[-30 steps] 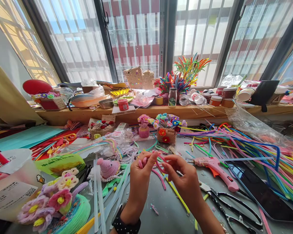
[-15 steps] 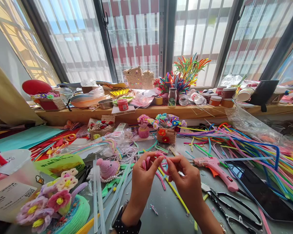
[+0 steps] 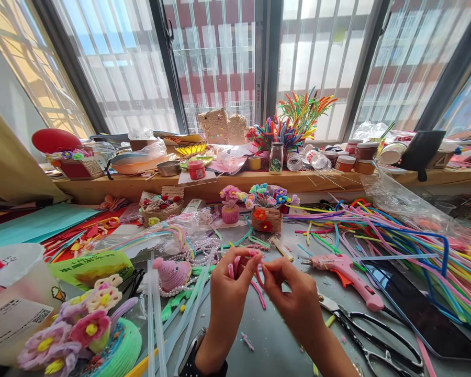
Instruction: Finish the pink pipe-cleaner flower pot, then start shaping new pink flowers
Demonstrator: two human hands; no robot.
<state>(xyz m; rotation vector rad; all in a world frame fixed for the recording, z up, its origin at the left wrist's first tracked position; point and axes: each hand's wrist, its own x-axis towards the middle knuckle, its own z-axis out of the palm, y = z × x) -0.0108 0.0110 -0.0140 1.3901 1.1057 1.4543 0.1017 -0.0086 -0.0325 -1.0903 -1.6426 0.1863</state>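
Note:
A bent pink pipe cleaner [image 3: 236, 266] is pinched between both my hands above the grey table. My left hand [image 3: 232, 285] is closed, with pink loops showing between its fingers. My right hand [image 3: 290, 288] pinches another stretch of the same pipe cleaner, close to the left fingertips. Just below them lies a loose pink piece [image 3: 259, 294] of pipe cleaner. To the right of my right hand rest a pink glue gun [image 3: 347, 275] and black-handled scissors [image 3: 361, 327].
A phone [image 3: 419, 309] and a heap of coloured pipe cleaners [image 3: 400, 235] are at the right. Glue sticks [image 3: 156, 314], a pink crocheted figure [image 3: 174, 273], fuzzy flowers [image 3: 90, 329] and a plastic cup [image 3: 13, 303] stand or lie at the left. Flower baskets [image 3: 267, 219] are behind my hands.
My right hand has shifted slightly left and down, and its fingers have changed their pinch. The pink loop between the hands looks narrower. The view has moved a little.

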